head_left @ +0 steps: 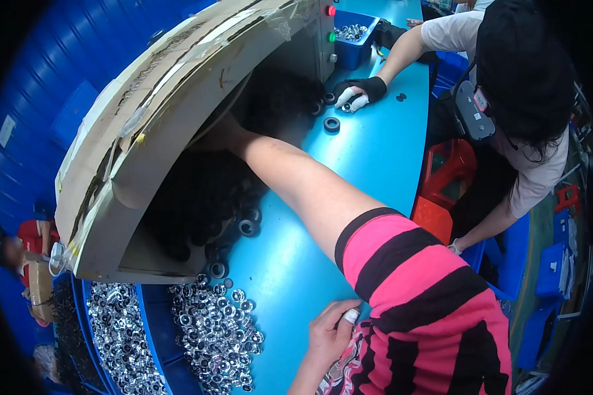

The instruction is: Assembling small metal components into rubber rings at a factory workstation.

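Observation:
My right arm, in a pink and black striped sleeve, reaches across the table into the dark opening of a beige machine housing [128, 191]. My right hand [223, 135] is in shadow there, its fingers hidden. Black rubber-like rings [249, 227] lie heaped in and around the opening. Close to the table's near edge, my left hand [329, 332] is closed with its fingers curled and a white covering on the thumb tip. Whatever it may hold is hidden. To its left spreads a pile of small shiny metal ring-shaped parts [221, 336].
A blue bin [122, 336] of similar metal parts stands at lower left. Across the turquoise table [369, 158], a co-worker's gloved hand [359, 95] touches a small ring. Another blue bin [354, 49] sits beyond, with a red stool [449, 171] at right.

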A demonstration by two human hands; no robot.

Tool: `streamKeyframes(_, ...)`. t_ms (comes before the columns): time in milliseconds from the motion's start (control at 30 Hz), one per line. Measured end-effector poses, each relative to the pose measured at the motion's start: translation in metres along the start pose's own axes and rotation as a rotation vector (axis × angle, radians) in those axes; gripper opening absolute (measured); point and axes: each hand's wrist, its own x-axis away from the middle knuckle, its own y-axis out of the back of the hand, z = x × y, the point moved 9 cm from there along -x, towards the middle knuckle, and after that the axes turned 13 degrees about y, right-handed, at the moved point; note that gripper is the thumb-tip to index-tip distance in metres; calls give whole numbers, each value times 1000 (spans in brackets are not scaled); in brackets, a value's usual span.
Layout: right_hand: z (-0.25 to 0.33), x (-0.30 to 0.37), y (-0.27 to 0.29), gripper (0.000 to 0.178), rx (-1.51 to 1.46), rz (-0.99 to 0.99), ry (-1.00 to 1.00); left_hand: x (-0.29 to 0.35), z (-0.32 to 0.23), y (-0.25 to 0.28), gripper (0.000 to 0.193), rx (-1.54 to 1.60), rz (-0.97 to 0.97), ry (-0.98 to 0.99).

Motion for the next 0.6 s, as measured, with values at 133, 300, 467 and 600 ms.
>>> streamKeyframes(133, 23, -22, -3, 59, -25, -82, -65, 2, 1, 9, 13, -5, -76, 37)
streamKeyframes(300, 19, -21, 17, 60, 16, -135, -58, 2, -6, 6, 14, -48, -61, -35)
streamKeyframes(467, 6, -2, -12, 65, -9, -1, 17, -1, -3, 3, 17, -22, -19, -24)
streamKeyframes(600, 11, -1, -15, 66, -180, 5, -48, -1, 4, 4, 19, -30, -27, -10)
